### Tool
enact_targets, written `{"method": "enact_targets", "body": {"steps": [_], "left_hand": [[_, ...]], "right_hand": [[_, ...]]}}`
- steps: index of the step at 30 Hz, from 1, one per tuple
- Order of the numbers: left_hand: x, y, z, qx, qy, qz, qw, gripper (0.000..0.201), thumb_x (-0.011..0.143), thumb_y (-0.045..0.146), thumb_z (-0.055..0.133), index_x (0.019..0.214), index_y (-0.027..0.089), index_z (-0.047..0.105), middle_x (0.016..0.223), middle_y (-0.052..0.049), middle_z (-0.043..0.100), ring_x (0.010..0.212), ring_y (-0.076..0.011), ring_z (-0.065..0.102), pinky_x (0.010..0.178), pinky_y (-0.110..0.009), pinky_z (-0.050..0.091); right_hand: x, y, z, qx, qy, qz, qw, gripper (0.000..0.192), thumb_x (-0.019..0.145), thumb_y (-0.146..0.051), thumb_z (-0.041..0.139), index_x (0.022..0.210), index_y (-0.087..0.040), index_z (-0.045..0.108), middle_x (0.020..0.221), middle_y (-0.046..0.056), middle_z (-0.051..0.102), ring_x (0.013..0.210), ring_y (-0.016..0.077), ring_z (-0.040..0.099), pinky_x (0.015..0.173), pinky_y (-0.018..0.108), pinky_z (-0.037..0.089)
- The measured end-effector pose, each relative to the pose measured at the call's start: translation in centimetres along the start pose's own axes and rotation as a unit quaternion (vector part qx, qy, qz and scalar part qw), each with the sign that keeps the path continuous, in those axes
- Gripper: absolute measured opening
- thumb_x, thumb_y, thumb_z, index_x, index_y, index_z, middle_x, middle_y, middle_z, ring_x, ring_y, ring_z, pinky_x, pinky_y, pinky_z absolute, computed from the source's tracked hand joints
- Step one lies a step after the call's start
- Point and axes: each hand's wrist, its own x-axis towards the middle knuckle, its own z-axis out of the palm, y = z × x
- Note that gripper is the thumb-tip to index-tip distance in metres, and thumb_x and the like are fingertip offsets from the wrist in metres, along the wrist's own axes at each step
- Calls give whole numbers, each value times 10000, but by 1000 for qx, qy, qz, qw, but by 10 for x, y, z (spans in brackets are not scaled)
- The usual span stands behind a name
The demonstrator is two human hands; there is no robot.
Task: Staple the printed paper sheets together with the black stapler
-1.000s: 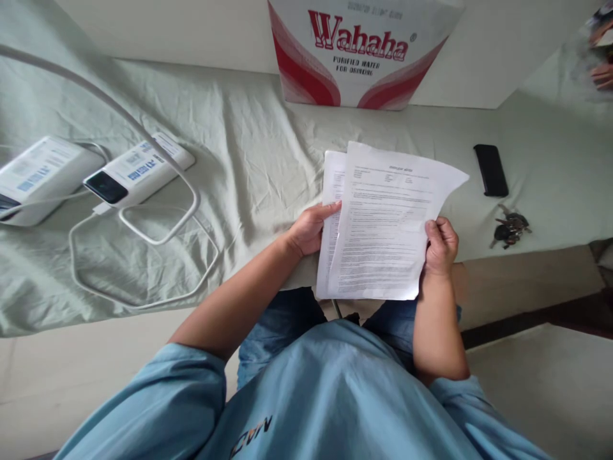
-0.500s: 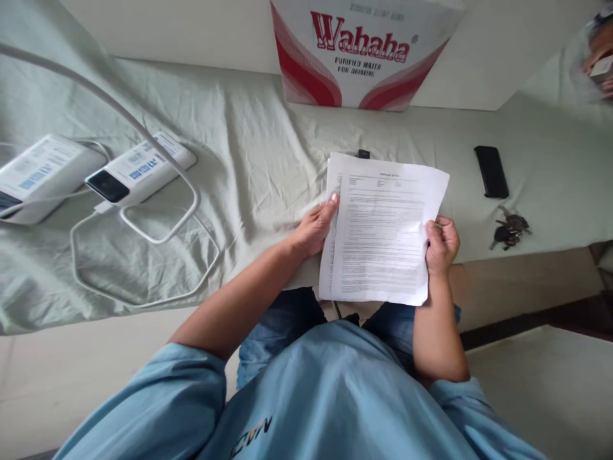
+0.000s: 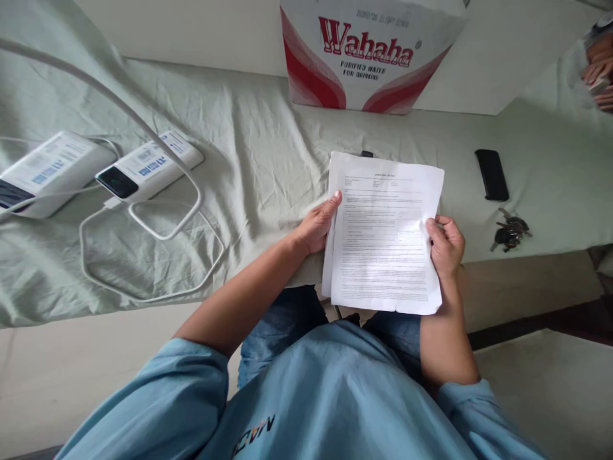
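Several printed sheets of paper (image 3: 383, 255) are held up in front of me, over the table's near edge and my lap. The top sheet carries dense lines of small print, and another sheet peeks out along its left side. My left hand (image 3: 320, 225) grips the left edge, thumb on top and fingers hidden underneath. At the right edge, my right hand (image 3: 446, 246) pinches the paper between thumb and curled fingers. A small black object (image 3: 366, 154) shows just past the sheets' top edge, mostly covered.
A Wahaha water carton (image 3: 366, 61) stands at the back. Two white power banks (image 3: 160, 163) with a looped white cable (image 3: 143, 299) lie left on the green cloth (image 3: 258, 166). To the right are a black phone (image 3: 491, 174) and keys (image 3: 511, 231). Another person's hands (image 3: 601, 80) show far right.
The top sheet has straightened and its lower edge has shifted right and toward me, covering more of the sheet beneath. My right hand moved slightly right. The other person's hands changed pose.
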Motion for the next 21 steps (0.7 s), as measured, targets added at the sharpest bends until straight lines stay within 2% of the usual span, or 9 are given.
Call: {"method": "enact_targets", "body": {"steps": [4, 8, 15, 18, 21], "left_hand": [[6, -1, -5, -30, -40, 6, 999, 645, 903, 772, 816, 1220, 210, 818, 1116, -148, 888, 1296, -422, 795, 1156, -563, 638], [7, 1, -6, -46, -61, 2, 997, 604, 915, 722, 825, 1250, 220, 807, 1112, -143, 888, 1290, -423, 796, 1157, -562, 628], [1, 8, -3, -29, -38, -25, 999, 496, 846, 474, 937, 1204, 166, 786, 1094, -155, 882, 1155, -414, 833, 1130, -610, 627], [1, 8, -3, -32, -35, -29, 998, 491, 836, 438, 939, 1216, 171, 779, 1092, -153, 881, 1142, -407, 836, 1128, -616, 625], [2, 7, -4, -40, -60, -30, 997, 463, 869, 451, 907, 1238, 199, 785, 1083, -148, 885, 1159, -416, 834, 1110, -610, 635]], "right_hand": [[0, -3, 5, -17, -8, -15, 1000, 572, 729, -735, 918, 912, -234, 713, 695, -24, 692, 580, 137, 595, 546, 281, 463], [1, -3, 8, -15, -11, -6, 1000, 558, 712, -708, 932, 905, -230, 717, 666, -34, 677, 558, 129, 572, 519, 270, 432], [-1, -3, 13, -6, -13, -4, 1000, 554, 722, -689, 938, 936, -221, 733, 663, -25, 688, 588, 146, 607, 541, 275, 459], [-2, -2, 14, -3, -20, -5, 1000, 565, 721, -700, 942, 935, -223, 727, 646, -28, 682, 581, 144, 595, 537, 272, 449], [-3, -2, 16, -11, -25, -9, 1000, 545, 752, -693, 927, 942, -224, 723, 653, -31, 675, 581, 143, 593, 542, 277, 443]]}}
